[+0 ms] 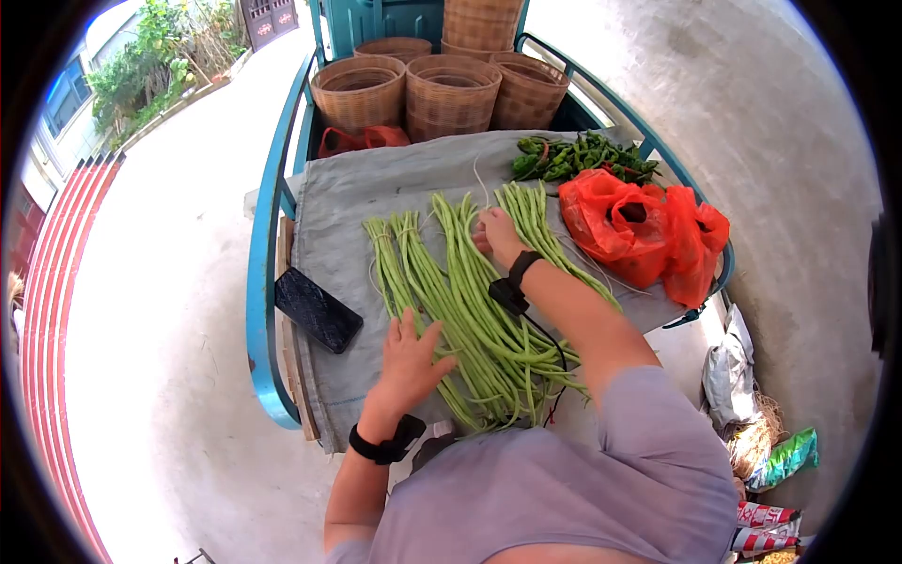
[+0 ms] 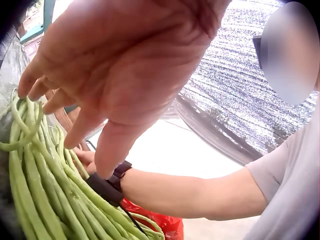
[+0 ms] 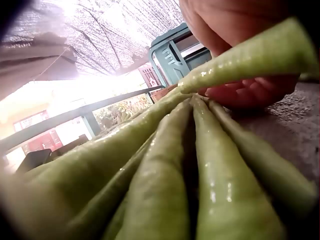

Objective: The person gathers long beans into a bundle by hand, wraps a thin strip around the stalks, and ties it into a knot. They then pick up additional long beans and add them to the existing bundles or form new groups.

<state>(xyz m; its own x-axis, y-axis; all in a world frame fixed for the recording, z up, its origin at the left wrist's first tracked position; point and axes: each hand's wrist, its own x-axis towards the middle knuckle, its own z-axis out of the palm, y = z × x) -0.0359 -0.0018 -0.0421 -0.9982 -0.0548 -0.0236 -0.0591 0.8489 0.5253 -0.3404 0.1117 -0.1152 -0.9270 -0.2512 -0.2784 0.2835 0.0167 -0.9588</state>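
Long green yard-long beans (image 1: 470, 301) lie side by side in several bunches on a grey cloth. My left hand (image 1: 409, 362) is over the leftmost bunch, its fingers spread. In the left wrist view those fingers reach toward the beans (image 2: 55, 185), palm facing them. My right hand (image 1: 500, 237) is at the upper part of the beans, between the middle and right bunches, with its fingers curled downward. A thin white string (image 1: 479, 179) runs up the cloth from beside this hand; I cannot tell whether the fingers pinch it. Beans (image 3: 200, 165) fill the right wrist view below the curled fingers (image 3: 250, 94).
A black phone (image 1: 318, 310) lies on the cloth (image 1: 334, 202) at left. Green peppers (image 1: 587, 155) and red plastic bags (image 1: 629, 230) sit at right. Wicker baskets (image 1: 453, 94) stand at the back of the cart, bounded by blue rails (image 1: 266, 310). Sacks (image 1: 733, 367) lie beside it.
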